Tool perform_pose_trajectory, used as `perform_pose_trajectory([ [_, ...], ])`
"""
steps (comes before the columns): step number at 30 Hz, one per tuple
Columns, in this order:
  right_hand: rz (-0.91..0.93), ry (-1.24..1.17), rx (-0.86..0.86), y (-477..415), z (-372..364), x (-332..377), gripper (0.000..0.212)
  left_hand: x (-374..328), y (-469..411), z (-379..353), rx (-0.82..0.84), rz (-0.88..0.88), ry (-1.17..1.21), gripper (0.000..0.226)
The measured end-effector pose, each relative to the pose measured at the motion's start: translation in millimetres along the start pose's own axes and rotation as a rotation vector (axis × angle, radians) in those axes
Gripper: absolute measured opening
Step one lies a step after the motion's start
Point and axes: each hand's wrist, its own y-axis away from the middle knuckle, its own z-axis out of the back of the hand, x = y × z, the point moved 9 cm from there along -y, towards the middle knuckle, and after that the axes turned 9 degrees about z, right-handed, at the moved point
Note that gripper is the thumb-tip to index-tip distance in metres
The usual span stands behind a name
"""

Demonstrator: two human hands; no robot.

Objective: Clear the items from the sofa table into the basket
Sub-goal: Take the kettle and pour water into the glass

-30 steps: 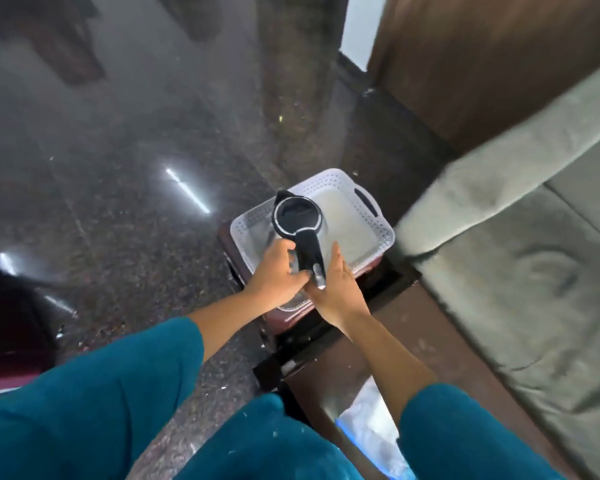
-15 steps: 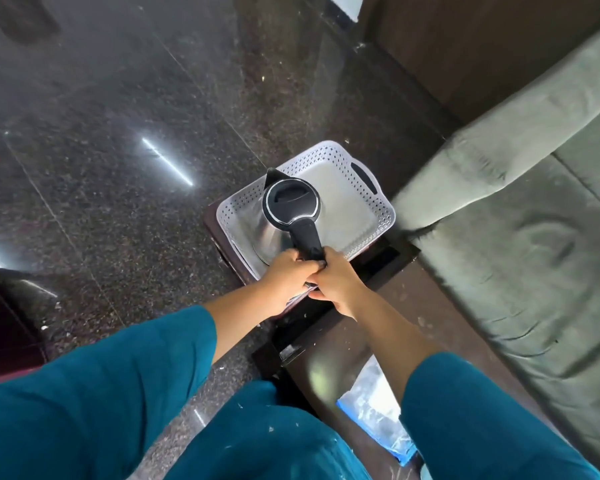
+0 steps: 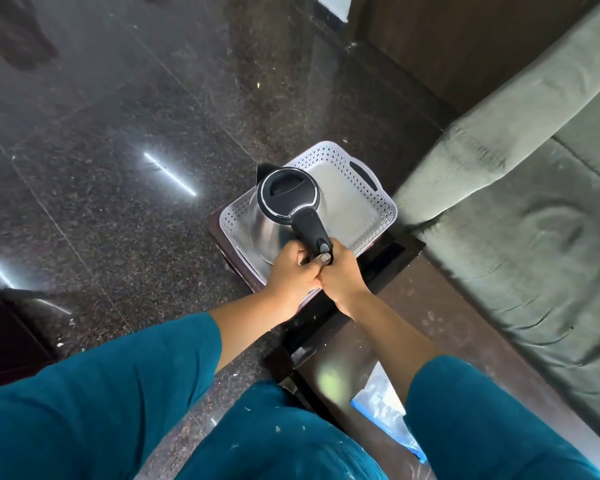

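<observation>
Nearest the basket [image 3: 371, 199], the left hand [image 3: 291, 275] and right hand [image 3: 343, 277] both wrap their fingers around the kettle [image 3: 284, 202] handle (black, steel-bodied); the kettle sits inside the basket's left half, upright.

Kettle [image 3: 274, 220] base hides basket [image 3: 368, 202] floor; plastic bag [image 3: 385, 407] partly covered.
</observation>
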Motion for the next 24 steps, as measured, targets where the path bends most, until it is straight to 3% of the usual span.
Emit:
perform_pose_trajectory([
  [3,0.016,-0.107,-0.065,10.0,19.8,10.4,0.041,-17.2,10.9,-12.4,-0.006,-0.096,-0.162,0.017],
  [7,0.074,-0.113,-0.121,29.1,63.1,29.5,0.031,-33.6,33.2,-47.7,0.023,-0.215,-0.287,0.012],
  [9,0.077,-0.1,-0.166,50.8,91.9,34.4,0.031,-32.6,47.5,-75.6,0.113,-0.235,-0.318,0.007],
  [11,0.073,-0.116,-0.227,77.2,119.7,37.0,0.033,-28.6,59.6,-101.7,0.195,-0.242,-0.374,0.018],
  [15,0.096,-0.16,-0.355,142.8,180.1,34.9,0.025,-18.4,94.4,-166.3,0.339,-0.381,-0.698,0.032],
  [20,0.116,-0.197,-0.531,242.0,248.0,-5.5,0.037,22.6,156.2,-239.7,0.399,-0.67,-1.076,0.044],
  [24,0.065,-0.301,-0.703,338.8,288.6,-66.4,0.034,92.2,209.9,-297.1,0.504,-0.748,-1.248,0.058],
])
